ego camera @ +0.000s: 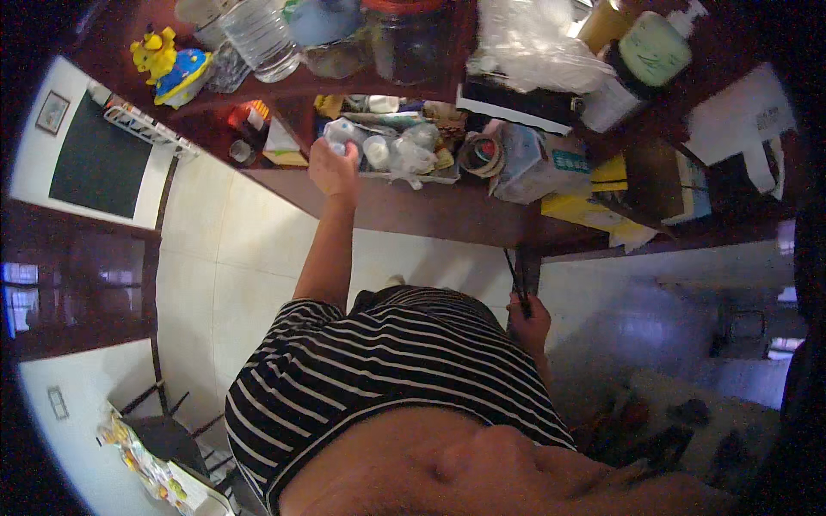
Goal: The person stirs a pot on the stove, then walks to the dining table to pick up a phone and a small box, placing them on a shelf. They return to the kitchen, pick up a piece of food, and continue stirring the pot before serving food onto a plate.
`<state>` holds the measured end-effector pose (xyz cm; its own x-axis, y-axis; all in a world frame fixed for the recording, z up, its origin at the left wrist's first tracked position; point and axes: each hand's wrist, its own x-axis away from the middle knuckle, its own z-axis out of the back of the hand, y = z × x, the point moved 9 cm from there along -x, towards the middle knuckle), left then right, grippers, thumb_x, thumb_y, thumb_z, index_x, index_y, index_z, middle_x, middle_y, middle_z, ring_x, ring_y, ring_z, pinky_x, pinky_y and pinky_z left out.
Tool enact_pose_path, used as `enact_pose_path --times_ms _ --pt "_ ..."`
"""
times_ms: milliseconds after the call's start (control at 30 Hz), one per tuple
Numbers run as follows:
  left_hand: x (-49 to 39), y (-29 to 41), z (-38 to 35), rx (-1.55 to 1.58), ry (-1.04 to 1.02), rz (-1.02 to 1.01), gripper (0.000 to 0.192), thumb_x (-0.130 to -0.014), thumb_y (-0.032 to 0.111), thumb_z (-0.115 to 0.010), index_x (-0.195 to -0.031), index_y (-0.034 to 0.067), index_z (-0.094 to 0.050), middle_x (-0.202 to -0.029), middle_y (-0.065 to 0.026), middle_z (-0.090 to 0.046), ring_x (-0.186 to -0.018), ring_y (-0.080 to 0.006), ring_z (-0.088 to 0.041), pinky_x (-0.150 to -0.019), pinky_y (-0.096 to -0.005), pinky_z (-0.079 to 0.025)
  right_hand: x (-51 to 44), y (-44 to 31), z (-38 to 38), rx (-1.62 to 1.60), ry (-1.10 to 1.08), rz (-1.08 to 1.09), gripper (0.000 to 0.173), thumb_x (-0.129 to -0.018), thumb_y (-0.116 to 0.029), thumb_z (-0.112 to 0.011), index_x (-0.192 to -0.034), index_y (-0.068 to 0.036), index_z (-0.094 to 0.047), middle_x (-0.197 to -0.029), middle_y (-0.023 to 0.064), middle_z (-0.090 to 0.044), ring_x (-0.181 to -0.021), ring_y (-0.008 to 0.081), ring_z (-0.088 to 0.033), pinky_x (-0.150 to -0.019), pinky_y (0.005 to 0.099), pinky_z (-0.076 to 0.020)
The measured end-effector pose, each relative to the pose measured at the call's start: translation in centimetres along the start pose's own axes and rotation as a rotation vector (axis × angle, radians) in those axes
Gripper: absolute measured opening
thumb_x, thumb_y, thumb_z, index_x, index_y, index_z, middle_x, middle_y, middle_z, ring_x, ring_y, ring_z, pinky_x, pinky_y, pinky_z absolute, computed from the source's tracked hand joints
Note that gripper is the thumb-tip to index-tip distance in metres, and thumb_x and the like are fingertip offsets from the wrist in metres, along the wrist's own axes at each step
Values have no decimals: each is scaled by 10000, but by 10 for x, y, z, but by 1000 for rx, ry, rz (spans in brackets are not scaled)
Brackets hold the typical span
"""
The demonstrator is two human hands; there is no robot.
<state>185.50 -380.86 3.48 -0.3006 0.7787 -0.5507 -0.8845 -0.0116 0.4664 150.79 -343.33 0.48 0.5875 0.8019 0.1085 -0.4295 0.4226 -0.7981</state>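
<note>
My left hand (334, 171) reaches into a cluttered shelf and is closed around a small white item (342, 131) with a pale bluish end; its exact kind is unclear. A shallow white tray (446, 177) beside this hand holds a white cup-like piece (376, 152), a knotted clear plastic bag (414, 151) and a brown pine cone (450, 116). Low at my right side, my right hand (530, 322) grips a thin dark tool (516, 278) pointing up towards the shelf. Its fine details are too dark to make out.
A yellow and blue figurine (171, 68), a clear plastic bottle (261, 39) and a green pump bottle (655, 48) stand on the upper shelf. Right of the tray are a tape roll (482, 155) and a box (539, 161). A chair (164, 442) stands behind at left.
</note>
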Motion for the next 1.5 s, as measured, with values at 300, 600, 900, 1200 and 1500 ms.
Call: enact_pose_path --times_ms 300,600,900,1200,1500 --pt "1 11 -4 -135 -320 48 521 -767 396 -701 -1047 3 -504 -972 -208 -638 -910 -377 -644 -776 -471 -527 0 -6 19 39 38 175 245 -890 -251 -639 -905 -9 -665 -706 95 -653 -623 182 -615 -595 333 -474" --pt "34 -9 55 41 -117 -223 776 -764 314 -744 -1331 -51 -360 -1279 -290 -446 -1179 -435 -449 -989 -478 -400 -13 34 13 36 -115 118 317 -927 -318 -587 -943 -10 -663 -729 100 -673 -616 173 -625 -596 337 -490" --pt "294 -147 77 -273 -1110 229 773 -721 468 -740 -1318 46 -490 -1343 -266 -391 -1238 -441 -389 -1051 -487 -358 -59 47 -88 115 -664 167 322 -932 -315 -556 -1131 -68 -617 -836 108 -686 -759 188 -659 -689 361 -513" --pt "459 -191 234 -109 -975 812 624 -814 486 -640 -1231 25 -591 -1222 -239 -556 -1147 -394 -523 -980 -448 -438 -32 11 -201 194 -1349 372 272 -950 -216 -503 -1181 -103 -591 -742 60 -622 -643 135 -576 -640 316 -485" --pt "728 -263 344 156 -522 1367 426 -843 418 -573 -782 15 -696 -690 -175 -653 -609 -282 -590 -622 -427 -485 164 -72 -289 456 -1549 788 274 -969 -226 -494 -1138 -53 -622 -624 6 -493 -558 97 -454 -534 282 -400"
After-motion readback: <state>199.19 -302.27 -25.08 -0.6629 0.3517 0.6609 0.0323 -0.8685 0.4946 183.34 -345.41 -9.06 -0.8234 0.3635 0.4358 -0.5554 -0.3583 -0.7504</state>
